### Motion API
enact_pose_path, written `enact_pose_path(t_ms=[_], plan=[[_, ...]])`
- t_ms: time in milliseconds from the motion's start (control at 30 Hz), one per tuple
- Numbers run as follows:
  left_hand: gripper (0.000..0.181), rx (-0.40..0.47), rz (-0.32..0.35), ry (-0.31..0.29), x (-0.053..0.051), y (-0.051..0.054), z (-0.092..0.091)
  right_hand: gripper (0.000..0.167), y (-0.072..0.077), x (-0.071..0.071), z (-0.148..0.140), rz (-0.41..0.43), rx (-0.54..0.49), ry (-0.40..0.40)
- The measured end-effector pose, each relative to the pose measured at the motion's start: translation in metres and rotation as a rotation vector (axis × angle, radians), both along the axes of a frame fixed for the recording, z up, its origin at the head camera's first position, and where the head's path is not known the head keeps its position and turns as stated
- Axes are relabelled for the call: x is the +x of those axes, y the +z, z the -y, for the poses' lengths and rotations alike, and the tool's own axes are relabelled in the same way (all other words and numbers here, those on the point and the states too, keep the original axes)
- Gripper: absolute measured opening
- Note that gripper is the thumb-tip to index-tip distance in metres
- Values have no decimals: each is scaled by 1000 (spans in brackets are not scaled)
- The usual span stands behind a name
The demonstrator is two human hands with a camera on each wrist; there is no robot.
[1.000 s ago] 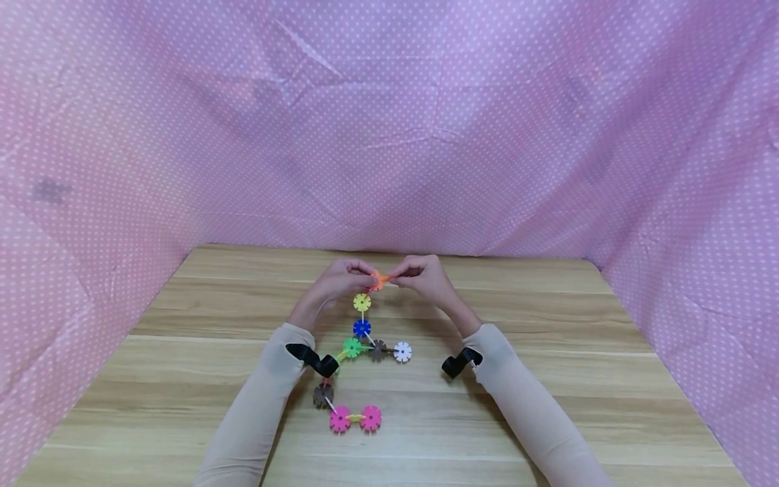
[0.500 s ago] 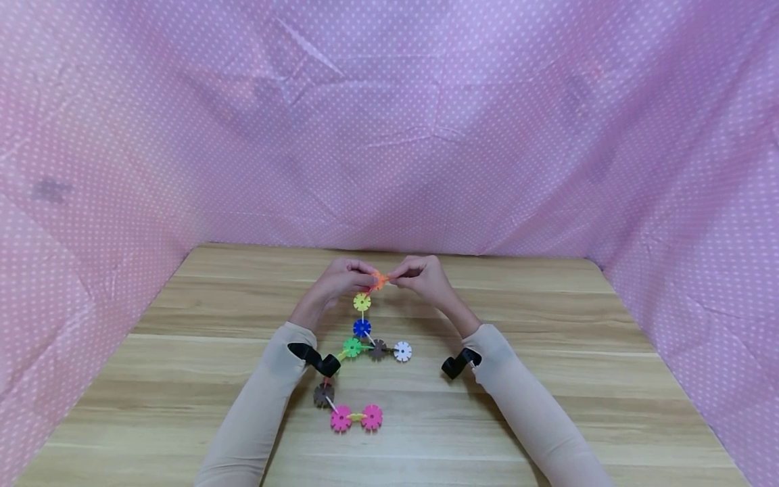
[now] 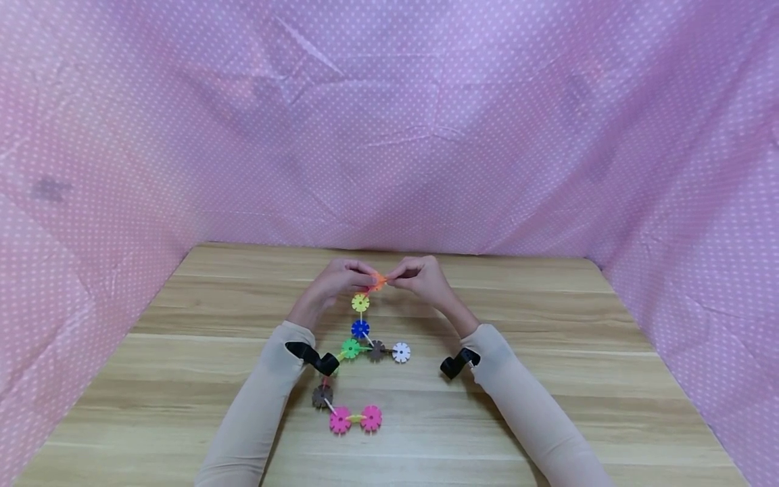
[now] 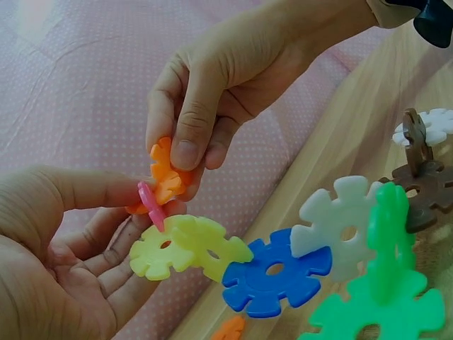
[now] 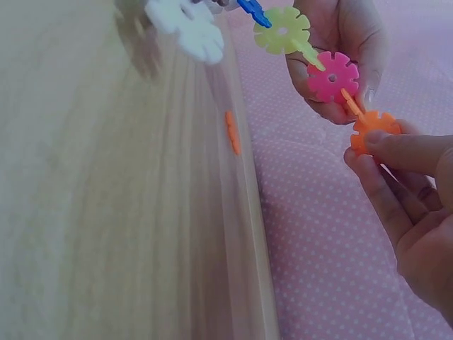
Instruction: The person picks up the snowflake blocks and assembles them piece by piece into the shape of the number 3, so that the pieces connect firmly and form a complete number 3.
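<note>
Both hands are on the far end of a chain of interlocking plastic snowflake discs. My right hand (image 3: 421,279) pinches an orange snowflake disc (image 5: 375,131) between thumb and fingers. Close by, my left hand (image 4: 64,241) pinches the chain at another orange disc (image 5: 352,103), seen edge-on and slotted into a pink disc (image 5: 333,78). Left fingers hide part of that joint. From there the chain runs through yellow discs (image 4: 166,249), a blue disc (image 4: 277,275), a translucent white disc (image 4: 341,225) and green discs (image 4: 379,297).
Further along, the chain has brown discs (image 3: 376,350), a white disc (image 3: 401,352) and pink discs (image 3: 340,420) near the front of the wooden table (image 3: 517,419). A loose-looking orange piece (image 5: 232,132) lies near the table edge. Pink dotted cloth (image 3: 389,135) surrounds the table.
The hands keep their hold at the orange discs, and the gap between them looks slightly smaller. The chain has shifted very slightly left.
</note>
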State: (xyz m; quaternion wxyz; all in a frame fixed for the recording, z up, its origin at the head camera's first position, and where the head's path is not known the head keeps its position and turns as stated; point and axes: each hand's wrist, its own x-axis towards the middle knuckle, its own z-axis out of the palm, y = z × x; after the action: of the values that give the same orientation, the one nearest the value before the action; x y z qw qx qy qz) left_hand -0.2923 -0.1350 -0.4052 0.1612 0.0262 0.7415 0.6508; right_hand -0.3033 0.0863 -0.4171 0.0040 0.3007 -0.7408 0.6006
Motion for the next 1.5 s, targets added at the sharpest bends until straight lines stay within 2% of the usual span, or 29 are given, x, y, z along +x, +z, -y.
enact_pose_path(t_ms=[300,567,867,1133,1333,1500], plan=[[15,-13,21,-123,-2,-2,6,9,-2,2,3,60,35,-11],[20,-14,60,-143,0,-5,8,11,-4,6,4,90,74,-20],[33,-50,38,-222,-2,-4,12,9,-4,4,8,57,141,-31],[31,-91,33,-221,-5,-1,24,23,2,-1,11,47,233,35],[35,-98,49,-194,-4,4,30,34,6,-7,10,149,349,98],[38,-76,59,-181,-4,6,34,35,1,-14,12,188,444,193]])
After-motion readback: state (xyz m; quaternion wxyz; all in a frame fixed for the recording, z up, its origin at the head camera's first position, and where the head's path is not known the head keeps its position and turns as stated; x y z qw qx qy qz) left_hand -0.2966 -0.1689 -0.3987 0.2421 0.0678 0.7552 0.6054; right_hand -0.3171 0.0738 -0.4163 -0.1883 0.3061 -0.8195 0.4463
